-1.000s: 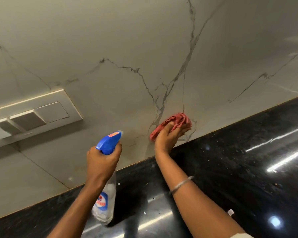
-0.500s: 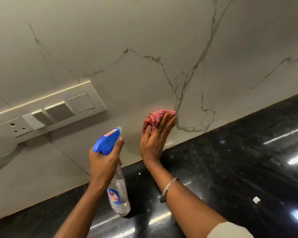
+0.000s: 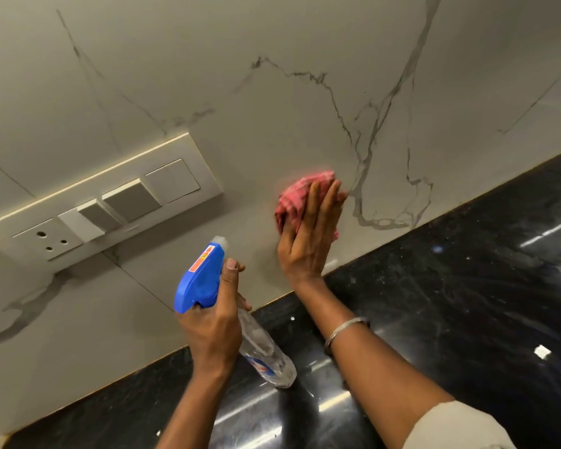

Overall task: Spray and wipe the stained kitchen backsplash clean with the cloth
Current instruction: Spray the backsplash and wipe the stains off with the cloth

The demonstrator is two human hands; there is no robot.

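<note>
The cloth [image 3: 293, 202] is pinkish-red with a faint check, bunched into a wad and pressed against the backsplash [image 3: 272, 108] low down, near its bottom edge. The backsplash is pale, glossy marble-look tile with thin grey veins. The spray bottle [image 3: 201, 280], clear with a blue trigger head, is gripped tilted, its nozzle pointing toward the tile.

The backsplash [image 3: 272, 76] stands behind the worktop [image 3: 467, 286] and meets it along the worktop's back edge. A switch plate [image 3: 110, 205] sits on the backsplash to the left, above that edge. To its right, just above the back edge, the cloth [image 3: 293, 199] lies between the backsplash and the straight fingers of the right hand [image 3: 311, 234]. Left of that hand and nearer, the left hand [image 3: 212, 322] grips the spray bottle [image 3: 201, 280] over the back edge. A small scrap [image 3: 542, 351] lies on the worktop, well to the right.
</note>
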